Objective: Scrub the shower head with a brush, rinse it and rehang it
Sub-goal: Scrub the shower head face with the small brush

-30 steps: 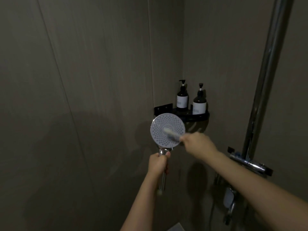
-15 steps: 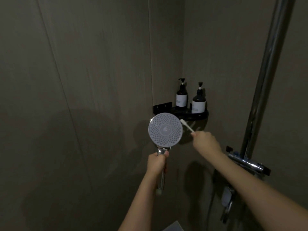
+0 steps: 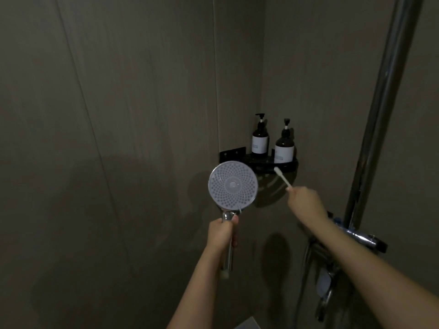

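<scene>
The left hand (image 3: pixel 222 233) is wrapped around the chrome handle of the shower head (image 3: pixel 233 185), holding it upright in front of the wall so that its round, dotted spray face looks back toward the camera. The handle's lower end sticks out below the fist. The right hand (image 3: pixel 305 201) is closed on the end of a small white brush (image 3: pixel 282 176), pinched at the fingertips, and the brush slants up and to the left with its bristle end just in front of the rim of a black corner shelf (image 3: pixel 288 165). The brush is apart from the shower head, off to its right, with a clear gap between them. Two dark pump bottles with pale labels stand on the shelf, the left bottle (image 3: pixel 260 136) closer to the corner and the right bottle (image 3: pixel 284 144) nearer the front edge. A chrome riser pipe (image 3: pixel 384 103) runs up the right side of the stall, and below it, behind the right forearm, is the chrome mixer valve (image 3: pixel 361 237). The room is dim, and both bare forearms reach in from the bottom of the view.
</scene>
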